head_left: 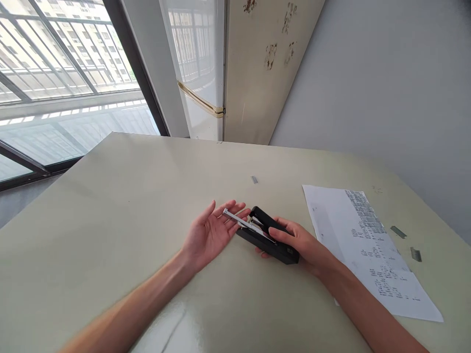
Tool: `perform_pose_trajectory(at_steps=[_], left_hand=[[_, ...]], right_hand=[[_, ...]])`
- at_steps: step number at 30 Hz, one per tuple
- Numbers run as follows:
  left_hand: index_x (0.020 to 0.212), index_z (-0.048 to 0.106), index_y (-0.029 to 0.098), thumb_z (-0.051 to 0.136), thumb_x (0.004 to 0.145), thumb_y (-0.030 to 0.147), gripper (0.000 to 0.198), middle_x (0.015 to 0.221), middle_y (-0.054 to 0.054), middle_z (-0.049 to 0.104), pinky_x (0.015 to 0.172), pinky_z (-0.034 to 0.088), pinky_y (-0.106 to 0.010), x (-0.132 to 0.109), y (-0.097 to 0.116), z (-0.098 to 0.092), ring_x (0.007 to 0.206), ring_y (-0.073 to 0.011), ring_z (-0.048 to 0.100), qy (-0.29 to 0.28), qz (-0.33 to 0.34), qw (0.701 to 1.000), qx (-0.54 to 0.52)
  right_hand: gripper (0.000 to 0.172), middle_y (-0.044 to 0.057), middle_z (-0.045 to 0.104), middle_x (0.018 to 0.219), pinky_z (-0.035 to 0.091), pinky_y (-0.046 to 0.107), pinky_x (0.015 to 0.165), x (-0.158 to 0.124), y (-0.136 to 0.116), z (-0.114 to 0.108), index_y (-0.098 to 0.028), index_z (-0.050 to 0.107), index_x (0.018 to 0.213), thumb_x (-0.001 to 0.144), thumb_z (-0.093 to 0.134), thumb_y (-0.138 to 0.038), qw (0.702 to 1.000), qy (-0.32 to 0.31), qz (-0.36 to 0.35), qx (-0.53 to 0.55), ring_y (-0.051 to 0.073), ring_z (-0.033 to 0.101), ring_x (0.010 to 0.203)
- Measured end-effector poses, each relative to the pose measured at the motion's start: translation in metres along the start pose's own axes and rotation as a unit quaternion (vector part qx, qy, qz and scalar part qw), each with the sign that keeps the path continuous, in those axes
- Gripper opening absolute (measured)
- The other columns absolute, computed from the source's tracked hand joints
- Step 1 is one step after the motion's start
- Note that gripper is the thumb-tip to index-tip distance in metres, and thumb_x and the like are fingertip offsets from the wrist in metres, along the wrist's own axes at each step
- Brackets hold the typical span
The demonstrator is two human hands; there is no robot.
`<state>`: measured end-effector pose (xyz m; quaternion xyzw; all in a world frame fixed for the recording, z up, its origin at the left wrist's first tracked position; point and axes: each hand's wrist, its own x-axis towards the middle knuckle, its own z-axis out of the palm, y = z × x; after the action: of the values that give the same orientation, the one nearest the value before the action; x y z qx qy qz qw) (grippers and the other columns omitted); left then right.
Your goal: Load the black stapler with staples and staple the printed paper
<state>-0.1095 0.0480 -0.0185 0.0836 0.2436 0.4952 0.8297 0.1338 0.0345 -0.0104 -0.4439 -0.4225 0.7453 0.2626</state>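
Note:
A black stapler is held by my right hand, thumb on its near side and fingers curled behind it. Its top arm is lifted away from the base, and a silver staple magazine sticks out between them toward the left. My left hand lies palm up beside the stapler's front end, fingers stretched out. The tips of those fingers are just behind the magazine; whether they touch it I cannot tell. A printed sheet of paper lies on the table to the right of my right hand.
The pale table spreads under both arms. A small grey strip lies beyond the stapler. Two more, a strip and a strip, rest right of the paper. Behind stand a white cabinet with a gold handle and a grey wall.

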Motion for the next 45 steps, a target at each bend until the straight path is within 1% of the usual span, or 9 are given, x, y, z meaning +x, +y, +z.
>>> perform_pose_trajectory(at_steps=[10, 19, 24, 28, 30, 32, 36, 38, 45], left_hand=[[0.114, 0.073, 0.009, 0.044, 0.110, 0.035, 0.039, 0.113, -0.015, 0.076, 0.106, 0.055, -0.036, 0.000, 0.000, -0.004, 0.111, -0.0245, 0.075, 0.022, -0.033, 0.998, -0.042], [0.109, 0.074, 0.016, 0.055, 0.103, 0.037, 0.029, 0.115, -0.012, 0.074, 0.111, 0.053, -0.039, 0.000, -0.003, -0.007, 0.112, -0.0235, 0.072, 0.020, -0.022, 0.999, 0.023], [0.106, 0.075, 0.015, 0.058, 0.099, 0.031, 0.024, 0.111, -0.012, 0.074, 0.107, 0.055, -0.037, 0.005, 0.002, -0.007, 0.111, -0.0227, 0.071, 0.064, 0.010, 0.997, 0.028], [0.092, 0.071, 0.016, 0.065, 0.094, 0.025, 0.011, 0.088, -0.004, 0.064, 0.084, 0.057, -0.029, 0.008, 0.010, -0.009, 0.080, -0.0142, 0.063, 0.094, 0.112, 0.984, 0.098], [0.089, 0.068, 0.017, 0.065, 0.095, 0.029, 0.014, 0.073, 0.001, 0.050, 0.064, 0.048, -0.024, 0.005, 0.012, -0.009, 0.062, -0.0103, 0.046, 0.103, 0.157, 0.967, 0.170], [0.095, 0.069, 0.018, 0.060, 0.100, 0.035, 0.020, 0.068, 0.004, 0.037, 0.056, 0.036, -0.025, 0.000, 0.011, -0.007, 0.058, -0.0108, 0.033, 0.109, 0.195, 0.932, 0.286], [0.128, 0.067, 0.022, 0.056, 0.103, 0.037, 0.031, 0.075, 0.003, 0.041, 0.062, 0.034, -0.028, -0.013, 0.006, -0.004, 0.066, -0.0143, 0.037, 0.092, 0.255, 0.802, 0.532], [0.136, 0.064, 0.024, 0.057, 0.103, 0.035, 0.036, 0.079, 0.002, 0.046, 0.063, 0.035, -0.028, -0.016, 0.001, -0.004, 0.069, -0.0147, 0.041, 0.071, 0.268, 0.755, 0.594], [0.141, 0.063, 0.027, 0.057, 0.100, 0.029, 0.041, 0.080, 0.002, 0.050, 0.065, 0.039, -0.027, -0.016, -0.006, -0.008, 0.068, -0.0148, 0.044, 0.054, 0.276, 0.706, 0.650]], right_hand=[[0.053, 0.014, 0.081, 0.113, 0.064, 0.039, 0.093, 0.001, 0.001, -0.004, -0.017, 0.065, 0.132, 0.095, 0.073, -0.055, 0.997, -0.034, 0.042, 0.050, 0.027, 0.081, 0.102], [0.049, 0.012, 0.079, 0.108, 0.069, 0.036, 0.082, -0.001, 0.004, 0.001, -0.018, 0.074, 0.122, 0.096, 0.068, -0.059, 0.990, -0.037, 0.095, 0.093, 0.026, 0.083, 0.088], [0.049, 0.011, 0.078, 0.103, 0.067, 0.037, 0.081, -0.002, 0.001, 0.001, -0.019, 0.069, 0.125, 0.095, 0.071, -0.057, 0.994, -0.041, 0.036, 0.091, 0.027, 0.082, 0.088], [0.041, 0.010, 0.077, 0.109, 0.065, 0.045, 0.088, -0.004, -0.001, 0.004, -0.024, 0.064, 0.120, 0.093, 0.075, -0.052, 0.997, 0.023, -0.055, 0.051, 0.029, 0.081, 0.095], [0.040, 0.009, 0.076, 0.116, 0.065, 0.048, 0.089, -0.004, 0.000, 0.006, -0.026, 0.064, 0.119, 0.092, 0.075, -0.053, 0.992, 0.076, -0.098, -0.001, 0.030, 0.079, 0.100], [0.039, 0.009, 0.076, 0.120, 0.063, 0.048, 0.093, -0.004, 0.004, 0.007, -0.027, 0.063, 0.121, 0.093, 0.073, -0.053, 0.978, 0.131, -0.139, -0.083, 0.030, 0.077, 0.107], [0.037, 0.008, 0.078, 0.121, 0.061, 0.043, 0.096, 0.000, 0.012, 0.007, -0.029, 0.062, 0.122, 0.094, 0.073, -0.050, 0.938, 0.193, -0.204, -0.203, 0.029, 0.074, 0.116], [0.035, 0.007, 0.078, 0.119, 0.063, 0.040, 0.091, 0.001, 0.014, 0.006, -0.030, 0.063, 0.122, 0.094, 0.073, -0.049, 0.930, 0.210, -0.215, -0.214, 0.028, 0.074, 0.113], [0.034, 0.007, 0.078, 0.115, 0.063, 0.040, 0.086, 0.005, 0.019, 0.004, -0.028, 0.064, 0.120, 0.092, 0.075, -0.045, 0.901, 0.251, -0.255, -0.246, 0.027, 0.075, 0.103]])
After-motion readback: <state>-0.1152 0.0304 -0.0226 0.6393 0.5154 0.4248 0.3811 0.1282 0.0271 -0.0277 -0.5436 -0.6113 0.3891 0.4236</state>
